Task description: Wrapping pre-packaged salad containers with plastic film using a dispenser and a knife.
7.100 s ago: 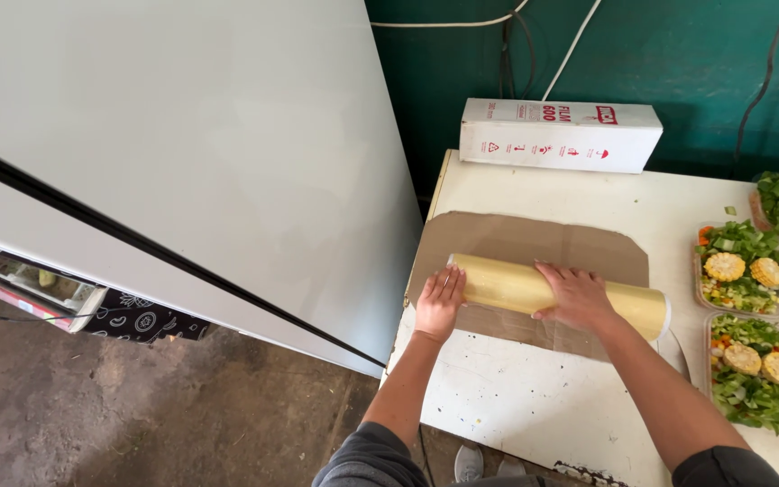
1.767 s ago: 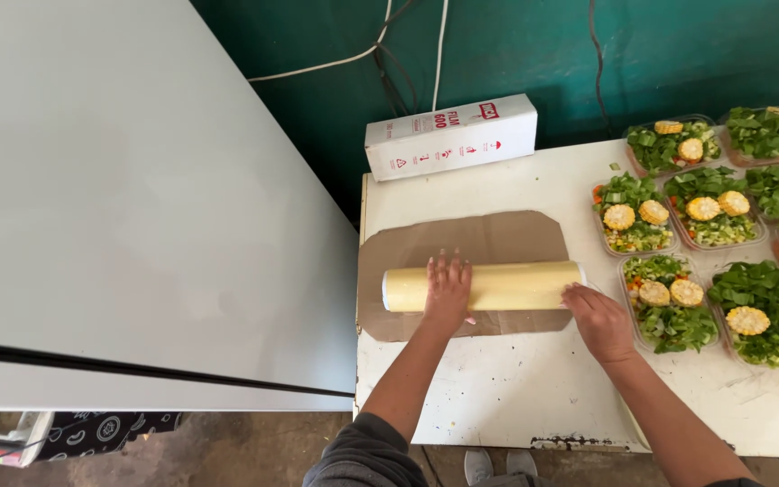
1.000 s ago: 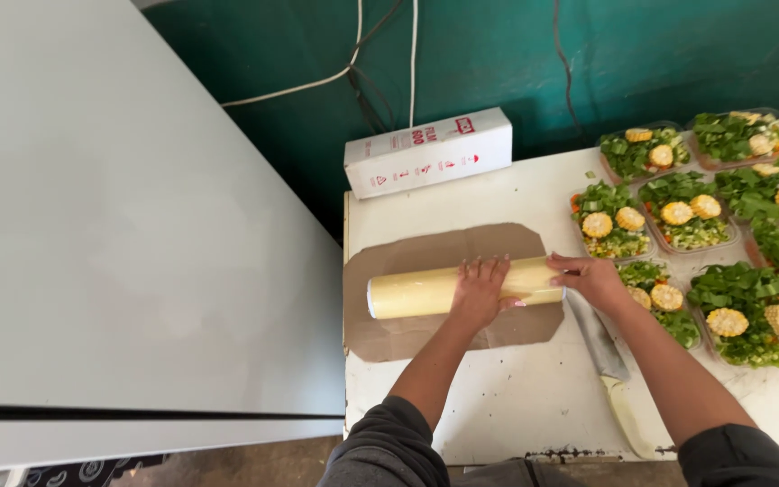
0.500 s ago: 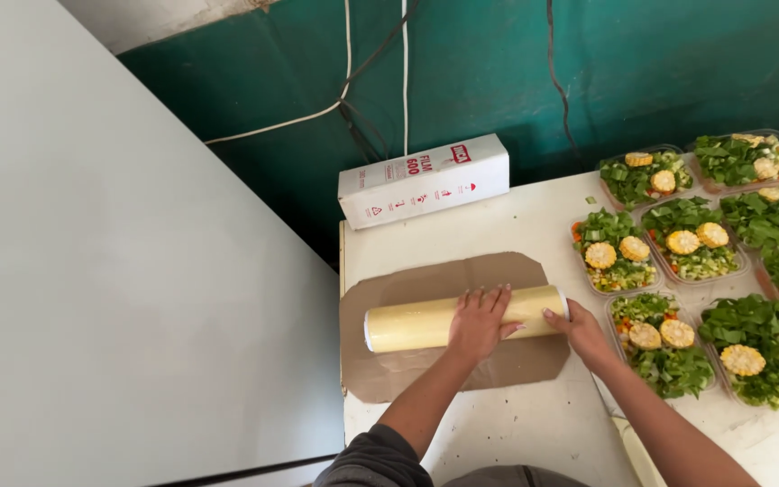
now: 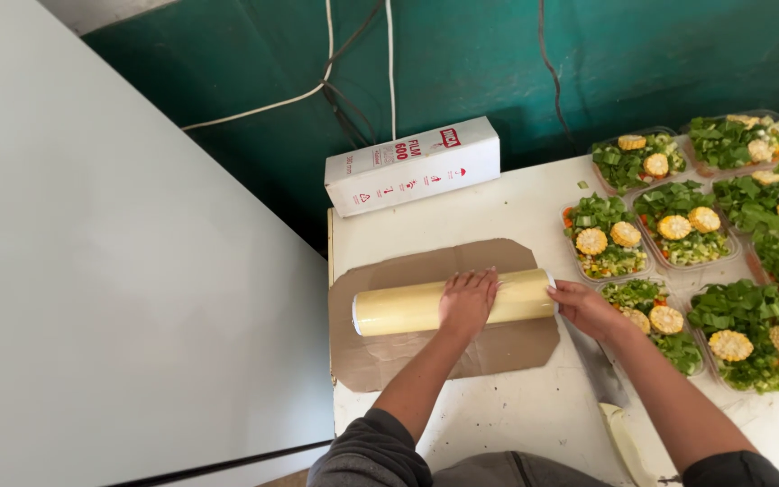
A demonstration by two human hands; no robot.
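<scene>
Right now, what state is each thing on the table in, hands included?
Cling film roll: lying on its side on the cardboard.
Cardboard sheet: flat on the table.
Left hand: palm down on top of the roll.
Right hand: at the roll's right end.
White carton: closed, lying at the table's back edge.
Salad trays: filled, uncovered as far as shows.
Knife: lying flat.

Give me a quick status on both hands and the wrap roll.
Left hand flat on top of the cling film roll. Right hand at the roll's right end. Roll lies on cardboard sheet. Knife beside right forearm; salad trays close right.
</scene>
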